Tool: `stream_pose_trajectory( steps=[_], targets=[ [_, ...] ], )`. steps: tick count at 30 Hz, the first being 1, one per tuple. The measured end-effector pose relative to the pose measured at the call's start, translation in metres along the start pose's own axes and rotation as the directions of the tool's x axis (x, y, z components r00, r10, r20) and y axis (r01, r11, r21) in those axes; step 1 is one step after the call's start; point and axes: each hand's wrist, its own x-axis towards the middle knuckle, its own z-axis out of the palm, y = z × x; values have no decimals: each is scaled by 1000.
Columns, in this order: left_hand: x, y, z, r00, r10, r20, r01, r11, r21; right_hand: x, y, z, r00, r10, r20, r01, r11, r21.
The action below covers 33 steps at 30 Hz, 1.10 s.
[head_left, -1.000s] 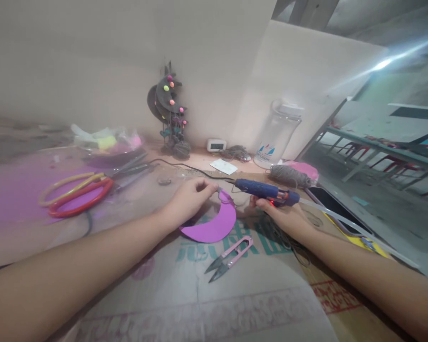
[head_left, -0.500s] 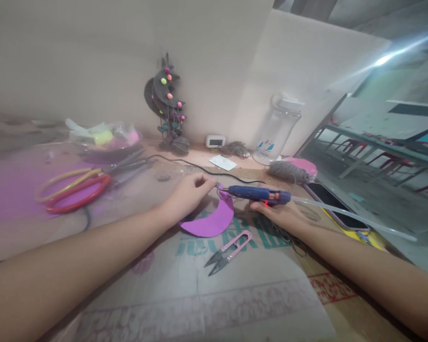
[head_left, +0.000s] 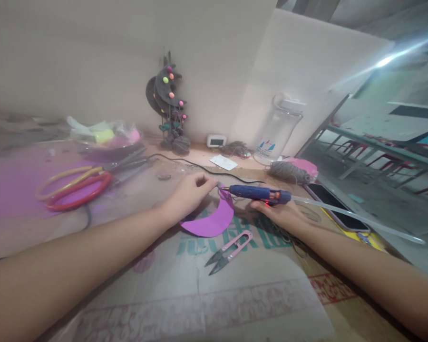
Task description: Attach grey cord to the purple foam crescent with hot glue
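A purple foam crescent (head_left: 214,221) lies on printed cardboard (head_left: 207,294) in front of me. My left hand (head_left: 189,194) has its fingers curled in a pinch at the crescent's upper tip. My right hand (head_left: 280,213) grips a blue hot glue gun (head_left: 258,192) with a clear glue stick trailing to the right. The gun's nozzle points left and touches the crescent's tip beside my left fingers. A small red light glows under the gun.
Pink thread snips (head_left: 228,251) lie just below the crescent. Red and yellow rings (head_left: 71,190) and large scissors sit at left. A dark crescent ornament with coloured balls (head_left: 169,109) stands at the wall. Grey yarn (head_left: 287,171), a clear bottle (head_left: 280,128) and a phone (head_left: 337,206) lie at right.
The glue gun has moved left, from off to the right of the crescent to its nozzle touching the upper tip. My left hand has stayed pinched at that tip.
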Motion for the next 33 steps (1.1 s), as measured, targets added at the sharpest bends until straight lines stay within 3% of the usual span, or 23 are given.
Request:
stream_pose_trajectory(
  steps=[9,33],
  targets=[
    [-1,2,0,1000,-5,4,5,1000,-2,0,0,1,999,26,48,-27,1000,13],
    [0,1,0,999,-42,17,42,999,-35,0,-1,3,999,11,37,-12,1000,13]
  ],
)
